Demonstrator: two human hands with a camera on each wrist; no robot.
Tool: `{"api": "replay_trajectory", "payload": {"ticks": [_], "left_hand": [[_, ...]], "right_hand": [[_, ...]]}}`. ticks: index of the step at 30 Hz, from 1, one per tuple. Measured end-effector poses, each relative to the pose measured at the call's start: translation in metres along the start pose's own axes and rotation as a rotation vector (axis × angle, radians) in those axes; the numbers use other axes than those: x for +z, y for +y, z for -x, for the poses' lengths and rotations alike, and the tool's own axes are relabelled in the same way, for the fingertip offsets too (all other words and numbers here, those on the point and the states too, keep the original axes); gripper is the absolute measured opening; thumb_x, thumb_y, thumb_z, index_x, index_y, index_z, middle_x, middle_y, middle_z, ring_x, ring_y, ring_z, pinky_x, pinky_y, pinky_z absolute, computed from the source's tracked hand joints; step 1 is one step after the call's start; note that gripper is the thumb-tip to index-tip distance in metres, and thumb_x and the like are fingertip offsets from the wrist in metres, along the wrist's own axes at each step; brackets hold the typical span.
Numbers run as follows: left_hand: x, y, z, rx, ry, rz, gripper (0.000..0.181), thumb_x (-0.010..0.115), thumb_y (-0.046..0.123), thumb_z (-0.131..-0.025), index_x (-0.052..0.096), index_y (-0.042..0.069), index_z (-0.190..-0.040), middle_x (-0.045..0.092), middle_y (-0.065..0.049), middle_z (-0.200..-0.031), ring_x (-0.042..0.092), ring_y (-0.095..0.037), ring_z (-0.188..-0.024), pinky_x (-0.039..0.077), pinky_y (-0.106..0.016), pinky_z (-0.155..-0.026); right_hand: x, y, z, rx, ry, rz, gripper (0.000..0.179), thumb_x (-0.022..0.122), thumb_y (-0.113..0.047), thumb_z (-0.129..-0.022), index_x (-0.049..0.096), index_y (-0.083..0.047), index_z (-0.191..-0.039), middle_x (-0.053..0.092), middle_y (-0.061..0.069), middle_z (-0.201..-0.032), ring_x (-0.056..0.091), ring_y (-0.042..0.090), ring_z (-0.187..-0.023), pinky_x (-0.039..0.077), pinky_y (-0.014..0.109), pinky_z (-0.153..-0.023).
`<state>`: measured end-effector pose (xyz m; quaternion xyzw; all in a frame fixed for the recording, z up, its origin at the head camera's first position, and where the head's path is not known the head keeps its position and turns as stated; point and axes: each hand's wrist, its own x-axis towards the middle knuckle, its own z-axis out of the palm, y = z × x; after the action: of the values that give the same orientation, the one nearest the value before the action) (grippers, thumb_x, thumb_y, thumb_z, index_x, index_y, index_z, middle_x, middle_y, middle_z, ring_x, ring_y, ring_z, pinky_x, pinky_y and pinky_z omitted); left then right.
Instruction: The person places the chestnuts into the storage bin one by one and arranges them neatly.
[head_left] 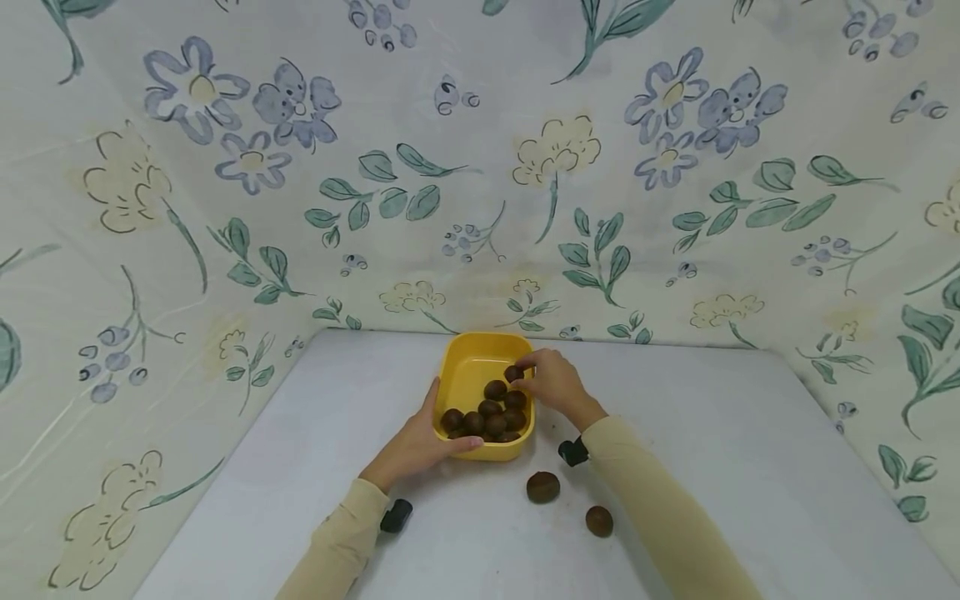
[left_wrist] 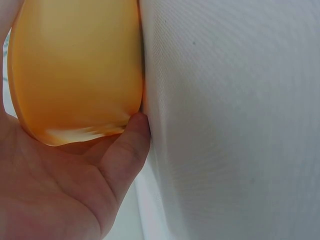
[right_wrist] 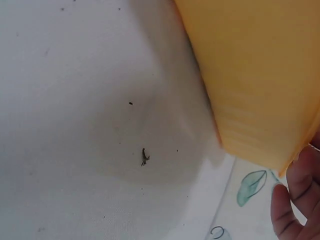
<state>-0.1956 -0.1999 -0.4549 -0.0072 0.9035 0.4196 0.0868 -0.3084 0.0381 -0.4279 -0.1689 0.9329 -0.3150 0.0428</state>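
A yellow plastic container (head_left: 468,368) with rounded corners stands on the white table. Several brown chestnuts (head_left: 493,425) are gathered at its near end and along its right side. My left hand (head_left: 416,442) grips its near left corner, thumb along the front rim and fingers against the left side. In the left wrist view that hand (left_wrist: 75,175) lies against the container's wall (left_wrist: 75,65). Over the right rim, my right hand (head_left: 557,385) pinches one chestnut (head_left: 513,373) just inside the container. The right wrist view shows only its fingers (right_wrist: 305,185) by the rim.
Two loose items lie on the table nearer me: a larger chestnut (head_left: 543,487) and a smaller one (head_left: 599,522) by the right sleeve. Small dark crumbs (right_wrist: 144,157) dot the table beside the container. A flowered cloth (head_left: 480,208) hangs behind the table.
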Motion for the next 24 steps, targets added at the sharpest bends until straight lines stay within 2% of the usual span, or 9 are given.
{"api": "replay_trajectory", "payload": {"ticks": [8, 15, 21, 24], "left_hand": [[0.0, 0.002, 0.001, -0.009, -0.003, 0.012, 0.135, 0.082, 0.068, -0.076, -0.006, 0.02, -0.168, 0.019, -0.019, -0.173, 0.029, -0.042, -0.157, 0.028, -0.063, -0.126], [-0.002, 0.002, 0.001, -0.01, -0.007, 0.009, 0.135, 0.082, 0.067, -0.076, -0.007, 0.021, -0.168, 0.018, -0.018, -0.173, 0.028, -0.041, -0.158, 0.027, -0.063, -0.126], [-0.001, 0.001, -0.001, -0.011, -0.008, 0.007, 0.136, 0.082, 0.068, -0.076, -0.007, 0.02, -0.168, 0.018, -0.019, -0.173, 0.03, -0.042, -0.157, 0.029, -0.063, -0.125], [-0.001, 0.001, -0.001, -0.007, -0.005, 0.004, 0.136, 0.082, 0.068, -0.076, -0.007, 0.02, -0.168, 0.018, -0.019, -0.173, 0.03, -0.041, -0.157, 0.029, -0.062, -0.125]], "right_hand": [[0.004, -0.007, -0.003, -0.018, -0.025, 0.177, 0.034, 0.08, -0.026, -0.092, 0.076, -0.009, -0.121, 0.076, 0.007, -0.119, 0.07, 0.024, -0.106, 0.059, 0.042, -0.1], [0.003, -0.016, -0.003, -0.013, -0.021, 0.293, 0.031, 0.08, -0.026, -0.092, 0.076, -0.009, -0.118, 0.075, 0.006, -0.102, 0.066, 0.021, -0.089, 0.06, 0.04, -0.089], [0.004, -0.02, -0.006, 0.006, -0.031, 0.371, 0.014, 0.079, -0.023, -0.092, 0.078, -0.011, -0.099, 0.068, 0.002, -0.081, 0.061, 0.019, -0.077, 0.052, 0.035, -0.07], [0.005, -0.021, -0.008, 0.022, -0.047, 0.391, 0.009, 0.076, -0.02, -0.093, 0.075, -0.012, -0.089, 0.063, 0.001, -0.075, 0.059, 0.018, -0.073, 0.049, 0.033, -0.066]]}}
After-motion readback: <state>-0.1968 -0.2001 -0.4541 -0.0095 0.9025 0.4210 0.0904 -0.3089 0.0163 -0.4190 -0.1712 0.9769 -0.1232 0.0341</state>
